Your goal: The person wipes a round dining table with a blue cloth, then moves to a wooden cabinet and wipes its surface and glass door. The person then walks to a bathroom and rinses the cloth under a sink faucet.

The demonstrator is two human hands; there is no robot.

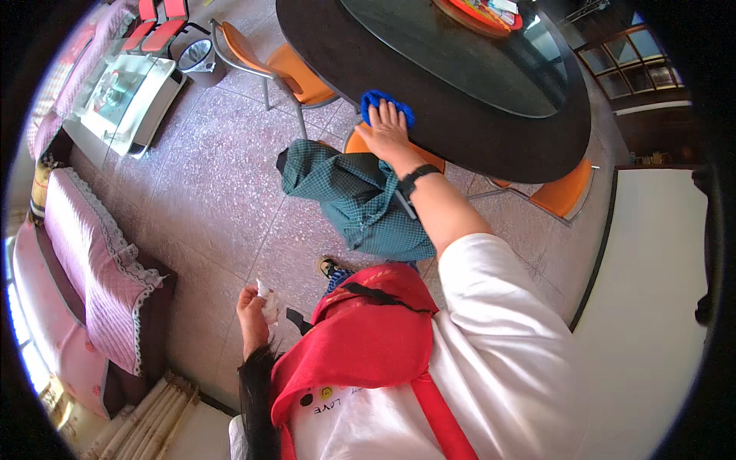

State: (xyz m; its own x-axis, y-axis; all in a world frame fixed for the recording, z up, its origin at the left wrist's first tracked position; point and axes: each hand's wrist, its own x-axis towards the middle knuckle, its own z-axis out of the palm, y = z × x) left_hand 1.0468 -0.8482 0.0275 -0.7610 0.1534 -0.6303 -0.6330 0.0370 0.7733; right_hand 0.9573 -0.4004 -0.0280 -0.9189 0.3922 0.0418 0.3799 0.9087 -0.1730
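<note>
My right hand (388,129) lies over a bunched blue cloth (374,99) at the near edge of a dark oval table (460,138). Its fingers are spread on the cloth, and a black band circles the wrist. My left hand (253,307), low at my left side, pinches a crumpled white tissue (270,307). Below the right forearm, a teal checked garment (368,207) hangs over a chair with an orange seat (428,158). A red apron (368,339) covers my front.
An orange chair (299,69) stands left of the table, another (560,192) at its right. A round glass top (460,57) carries a red tray (512,23). Farther left are a waste bin (202,72), a glass coffee table (121,100) and a sofa with pink covers (92,270).
</note>
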